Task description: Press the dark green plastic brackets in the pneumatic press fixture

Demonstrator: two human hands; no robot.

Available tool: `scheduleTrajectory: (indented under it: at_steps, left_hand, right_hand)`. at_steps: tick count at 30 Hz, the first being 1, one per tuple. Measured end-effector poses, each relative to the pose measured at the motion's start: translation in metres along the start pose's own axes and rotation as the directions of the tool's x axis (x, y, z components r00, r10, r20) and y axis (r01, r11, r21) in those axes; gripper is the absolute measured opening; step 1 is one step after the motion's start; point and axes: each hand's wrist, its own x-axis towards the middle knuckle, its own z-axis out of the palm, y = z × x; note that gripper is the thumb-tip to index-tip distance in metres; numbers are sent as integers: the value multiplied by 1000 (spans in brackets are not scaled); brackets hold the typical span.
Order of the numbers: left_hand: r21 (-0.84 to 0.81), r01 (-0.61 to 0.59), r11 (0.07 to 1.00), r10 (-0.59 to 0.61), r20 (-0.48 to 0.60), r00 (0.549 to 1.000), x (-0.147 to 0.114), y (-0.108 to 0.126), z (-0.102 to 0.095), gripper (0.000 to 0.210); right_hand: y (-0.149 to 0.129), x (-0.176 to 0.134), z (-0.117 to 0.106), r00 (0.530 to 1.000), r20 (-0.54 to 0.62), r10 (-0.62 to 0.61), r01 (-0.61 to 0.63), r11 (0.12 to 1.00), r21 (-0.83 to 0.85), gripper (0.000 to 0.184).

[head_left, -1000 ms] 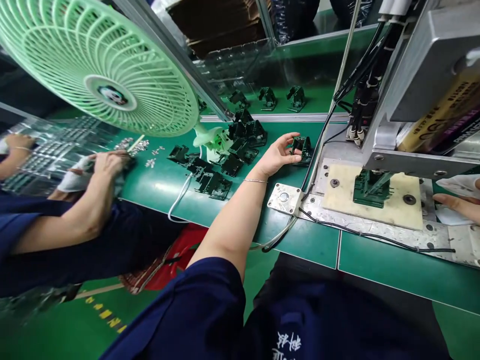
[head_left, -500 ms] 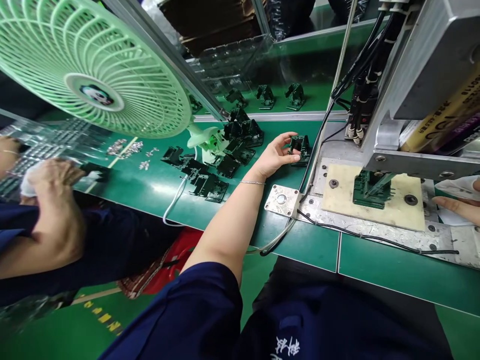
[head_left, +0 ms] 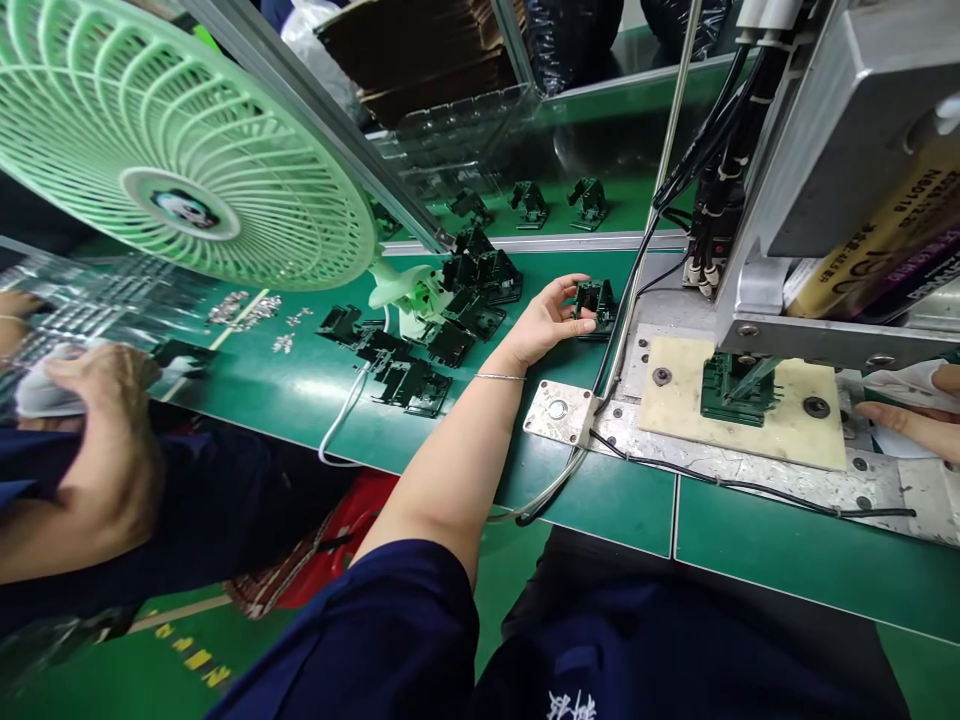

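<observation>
Your left hand (head_left: pixel 541 322) is out over the green desk (head_left: pixel 480 440), fingers and thumb closed on a small black plastic part (head_left: pixel 592 300). The part sits at desk level, just left of the press fixture's metal base plate (head_left: pixel 750 455) and right beside the black cable (head_left: pixel 626 300) running down from the machine.

Your right hand (head_left: pixel 911 415) shows only at the far right edge, fingers laid flat by a white cloth (head_left: pixel 911 380); can't tell if it grips anything.

A green-black part already sits in the nest (head_left: pixel 739 385) on the beige pad, under the press head.

Risks, as I judge them:
- Cable is v. close to your grip. Lift carelessly & the part snags it or drags it w/ you.
- Nest is occupied. Bring another part in & they clash or seat crooked.
- Right-hand fingers lie near the press zone, so a pinch hazard if the head drops.
- Pile of black parts (head_left: pixel 420 350) to the left by the fan (head_left: pixel 180 150) base: a forearm sweep knocks some off the near edge.
- Co-worker's arm (head_left: pixel 97 470) at far left is well apart, no conflict.
</observation>
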Motion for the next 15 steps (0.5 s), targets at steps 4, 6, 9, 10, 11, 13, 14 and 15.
scheduleTrajectory:
  at_steps: [4, 6, 9, 10, 11, 13, 14, 15]
  left_hand:
    - [6, 12, 1000, -12, 0, 1000, 0, 1, 1, 78]
    - [7, 15, 1000, -15, 0, 1000, 0, 2, 0, 78]
    - [3, 16, 1000, -16, 0, 1000, 1, 2, 0, 78]
    - [1, 16, 1000, -16, 0, 1000, 0, 2, 0, 77]
    - [2, 16, 1000, -16, 1, 1000, 0, 2, 1, 77]
    - [6, 15, 1000, -15, 1, 1000, 0, 4, 1, 76]
    - [9, 14, 1000, -14, 0, 1000, -1, 4, 1, 76]
    - [14, 13, 1000, -13, -3, 1000, -1, 5, 2, 76]
  right_hand:
    - [-4, 0, -4, 999, -44, 19, -17, 999, 41, 74]
    - [-6, -1, -5, 998, -60, -5, 7, 999, 43, 73]
    - [-6, -2, -5, 1000, -16, -2, 3, 998, 61, 74]
    - [-6, -2, -5, 1000, -8, 3, -3, 998, 63, 74]
    - [-7, -3, -4, 1000, -4, 6, -6, 998, 58, 74]
    - [-8, -4, -5, 1000, -10, 7, -7, 999, 53, 72]
    - [-9, -4, -5, 1000, -5, 11, -11, 998, 54, 72]
    - [-11, -4, -6, 1000, 4, 17, -17, 998, 56, 72]
